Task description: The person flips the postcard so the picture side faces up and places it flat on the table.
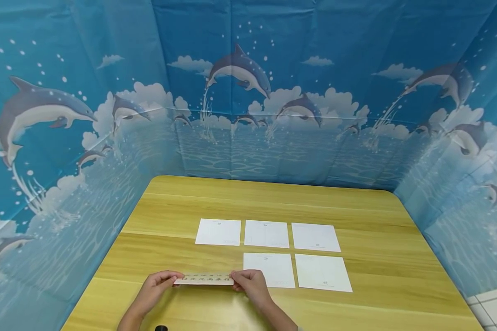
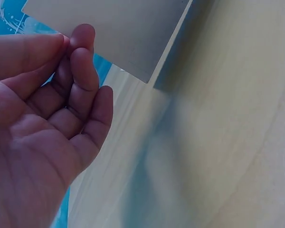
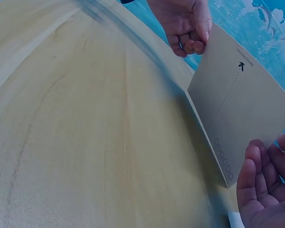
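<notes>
Held up between both hands above the near part of the table is a postcard [image 1: 205, 279], tipped so that rows of dark Chinese characters show in the head view. My left hand [image 1: 154, 288] pinches one short edge between thumb and fingers, while the right hand [image 1: 251, 286] pinches the opposite edge. In the right wrist view, the back of the postcard [image 3: 242, 102] carries a small dark mark, a dotted line and a row of circles. Its lower long edge is close to the tabletop; whether it touches cannot be told.
Beyond the hands, white cards lie flat in two rows; one card [image 1: 219, 231] is at the far left, another [image 1: 324, 273] at the near right. A black round object [image 1: 161, 328] pokes in at the bottom edge. Dolphin-printed curtains [image 1: 273, 151] surround the wooden table [image 1: 377, 239].
</notes>
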`<action>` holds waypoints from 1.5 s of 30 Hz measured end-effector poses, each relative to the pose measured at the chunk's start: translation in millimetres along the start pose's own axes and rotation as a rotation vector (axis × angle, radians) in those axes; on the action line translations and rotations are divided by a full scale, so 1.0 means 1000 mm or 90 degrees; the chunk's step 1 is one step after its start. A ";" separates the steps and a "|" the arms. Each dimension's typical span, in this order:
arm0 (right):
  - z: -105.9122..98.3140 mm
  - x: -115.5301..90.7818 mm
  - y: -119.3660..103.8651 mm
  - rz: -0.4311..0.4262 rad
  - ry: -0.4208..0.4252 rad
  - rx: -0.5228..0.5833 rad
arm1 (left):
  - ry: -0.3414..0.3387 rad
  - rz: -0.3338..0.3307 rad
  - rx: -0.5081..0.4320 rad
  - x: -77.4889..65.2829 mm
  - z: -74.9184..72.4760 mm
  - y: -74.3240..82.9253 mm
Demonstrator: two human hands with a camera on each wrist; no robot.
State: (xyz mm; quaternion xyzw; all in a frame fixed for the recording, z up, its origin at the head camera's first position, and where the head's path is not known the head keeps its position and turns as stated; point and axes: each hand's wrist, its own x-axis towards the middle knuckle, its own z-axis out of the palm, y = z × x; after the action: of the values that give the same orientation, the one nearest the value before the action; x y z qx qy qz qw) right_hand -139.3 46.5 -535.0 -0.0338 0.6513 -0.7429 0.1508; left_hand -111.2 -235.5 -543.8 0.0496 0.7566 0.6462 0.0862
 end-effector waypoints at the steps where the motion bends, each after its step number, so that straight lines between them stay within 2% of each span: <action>1: 0.001 -0.003 -0.004 -0.003 0.000 -0.012 | 0.002 -0.003 0.002 0.000 0.000 0.000; 5: 0.005 -0.009 -0.014 -0.022 0.005 -0.049 | 0.011 0.001 0.007 -0.001 0.001 -0.002; 9: 0.004 -0.005 -0.008 -0.025 0.015 -0.075 | 0.030 0.004 0.015 0.000 0.004 -0.005; 14: 0.000 0.005 0.015 -0.034 0.016 -0.129 | 0.114 -0.033 0.065 0.006 0.011 -0.007; 19: 0.000 0.009 0.026 -0.070 0.039 -0.224 | 0.183 -0.083 0.127 0.012 0.020 -0.003; 24: 0.003 0.011 0.026 -0.115 0.072 -0.307 | 0.195 -0.066 0.183 0.013 0.027 0.000; 27: 0.004 0.012 0.026 -0.144 0.083 -0.332 | 0.192 -0.056 0.220 0.012 0.030 0.000; 35: 0.006 0.016 0.025 -0.219 0.110 -0.423 | 0.187 -0.026 0.275 0.014 0.038 -0.001; 45: 0.005 0.024 0.023 -0.200 0.101 -0.504 | 0.189 -0.027 0.325 0.018 0.039 0.000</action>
State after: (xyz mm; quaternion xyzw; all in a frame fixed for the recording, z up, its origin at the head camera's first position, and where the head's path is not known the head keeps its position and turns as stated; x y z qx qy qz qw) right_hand -156.7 32.9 -559.9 -0.1302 0.8826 -0.4500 -0.0394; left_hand -120.8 -194.3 -550.7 -0.0408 0.8999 0.4333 -0.0271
